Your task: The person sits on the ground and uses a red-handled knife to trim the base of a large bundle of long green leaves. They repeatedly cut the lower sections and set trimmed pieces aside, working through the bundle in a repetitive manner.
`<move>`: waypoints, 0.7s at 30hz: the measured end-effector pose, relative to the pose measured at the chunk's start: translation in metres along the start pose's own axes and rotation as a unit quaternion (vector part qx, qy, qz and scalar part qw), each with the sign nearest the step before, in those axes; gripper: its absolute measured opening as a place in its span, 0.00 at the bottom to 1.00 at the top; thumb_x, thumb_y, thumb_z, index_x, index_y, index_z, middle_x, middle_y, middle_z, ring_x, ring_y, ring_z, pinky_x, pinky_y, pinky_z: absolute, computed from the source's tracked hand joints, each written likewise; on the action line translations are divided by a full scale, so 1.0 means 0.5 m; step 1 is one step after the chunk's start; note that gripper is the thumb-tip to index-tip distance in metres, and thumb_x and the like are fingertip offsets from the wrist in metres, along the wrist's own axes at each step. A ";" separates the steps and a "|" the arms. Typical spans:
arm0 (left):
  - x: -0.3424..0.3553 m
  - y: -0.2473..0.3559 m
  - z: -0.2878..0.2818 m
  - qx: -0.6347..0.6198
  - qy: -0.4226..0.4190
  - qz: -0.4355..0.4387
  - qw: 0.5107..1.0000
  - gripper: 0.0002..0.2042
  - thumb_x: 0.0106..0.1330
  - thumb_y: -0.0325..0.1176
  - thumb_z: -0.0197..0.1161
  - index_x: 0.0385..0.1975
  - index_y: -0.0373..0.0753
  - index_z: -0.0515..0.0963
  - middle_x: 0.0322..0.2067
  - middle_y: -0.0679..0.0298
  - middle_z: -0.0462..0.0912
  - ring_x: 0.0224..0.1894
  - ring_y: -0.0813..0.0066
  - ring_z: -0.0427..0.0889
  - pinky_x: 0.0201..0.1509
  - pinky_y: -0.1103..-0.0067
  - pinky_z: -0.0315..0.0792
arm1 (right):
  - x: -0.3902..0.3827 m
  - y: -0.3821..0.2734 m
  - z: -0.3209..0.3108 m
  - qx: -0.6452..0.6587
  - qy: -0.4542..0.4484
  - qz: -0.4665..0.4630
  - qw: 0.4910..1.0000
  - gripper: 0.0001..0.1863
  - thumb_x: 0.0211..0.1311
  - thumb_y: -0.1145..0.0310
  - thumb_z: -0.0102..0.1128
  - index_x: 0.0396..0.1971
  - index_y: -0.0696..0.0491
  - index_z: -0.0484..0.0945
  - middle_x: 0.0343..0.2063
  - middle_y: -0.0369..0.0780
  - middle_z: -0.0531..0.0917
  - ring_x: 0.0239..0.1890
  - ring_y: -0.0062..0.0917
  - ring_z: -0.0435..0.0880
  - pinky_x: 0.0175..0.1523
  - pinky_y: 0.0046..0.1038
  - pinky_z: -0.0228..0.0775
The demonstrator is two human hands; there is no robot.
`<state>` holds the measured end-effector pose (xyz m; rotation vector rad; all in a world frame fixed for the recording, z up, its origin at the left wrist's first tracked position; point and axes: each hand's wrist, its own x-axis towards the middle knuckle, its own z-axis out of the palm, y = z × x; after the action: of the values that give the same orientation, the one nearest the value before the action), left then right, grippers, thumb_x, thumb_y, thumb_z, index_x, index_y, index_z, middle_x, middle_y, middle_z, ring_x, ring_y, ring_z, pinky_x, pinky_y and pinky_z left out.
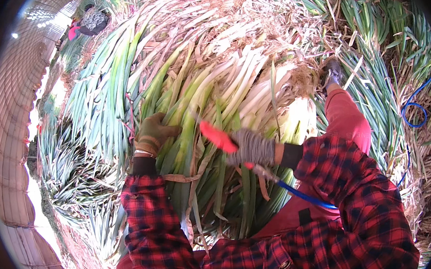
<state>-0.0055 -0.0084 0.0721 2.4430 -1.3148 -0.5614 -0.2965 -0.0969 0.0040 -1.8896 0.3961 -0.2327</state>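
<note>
Long green onions point(228, 98) with white stems and green leaves lie in a thick heap in front of me, roots toward the far right. My left hand point(156, 134), in an olive-brown glove, is closed on green leaves at the heap's left side; its fingertips are partly hidden among them. In a grey glove, my right hand point(254, 147) is wrapped round a red air blow gun point(217, 137). The gun's thin nozzle points up and left over the stalks. A blue hose point(306, 196) runs from its metal fitting toward my right side.
More green onions point(368, 16) are piled at the right and far side. Loose dry leaves and peelings point(288, 32) cover the far middle. Blue hose loops point(414, 114) lie at the right. Another person point(90, 23) is at the far left, near a pale sheeted wall point(10, 125).
</note>
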 end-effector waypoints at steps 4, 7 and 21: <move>-0.008 -0.002 -0.010 -0.070 -0.028 -0.013 0.997 0.24 0.43 0.41 0.76 0.38 0.30 0.82 0.28 0.58 0.85 0.29 0.73 0.82 0.38 0.76 0.75 | 0.022 0.024 -0.002 -0.022 0.013 0.048 0.998 0.23 0.43 0.55 0.71 0.28 0.60 0.75 0.19 0.44 0.76 0.23 0.26 0.76 0.32 0.32 0.70; -0.004 0.014 -0.001 -0.055 -0.014 0.002 0.998 0.23 0.44 0.40 0.76 0.36 0.30 0.82 0.25 0.59 0.84 0.27 0.75 0.81 0.36 0.77 0.75 | 0.058 0.071 -0.076 -0.015 0.110 0.084 0.990 0.21 0.45 0.57 0.70 0.23 0.60 0.74 0.16 0.39 0.74 0.21 0.22 0.74 0.30 0.31 0.68; -0.019 0.003 0.012 -0.175 -0.016 0.003 0.984 0.22 0.48 0.35 0.75 0.40 0.27 0.80 0.30 0.61 0.84 0.30 0.78 0.81 0.36 0.80 0.75 | 0.173 0.169 -0.179 0.211 0.211 0.199 0.933 0.22 0.42 0.57 0.74 0.25 0.64 0.80 0.20 0.40 0.79 0.20 0.26 0.75 0.26 0.32 0.68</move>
<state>-0.0142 -0.0016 0.0694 2.1489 -1.1249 -0.7611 -0.2611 -0.2342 -0.0470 -1.2931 0.9315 -0.4145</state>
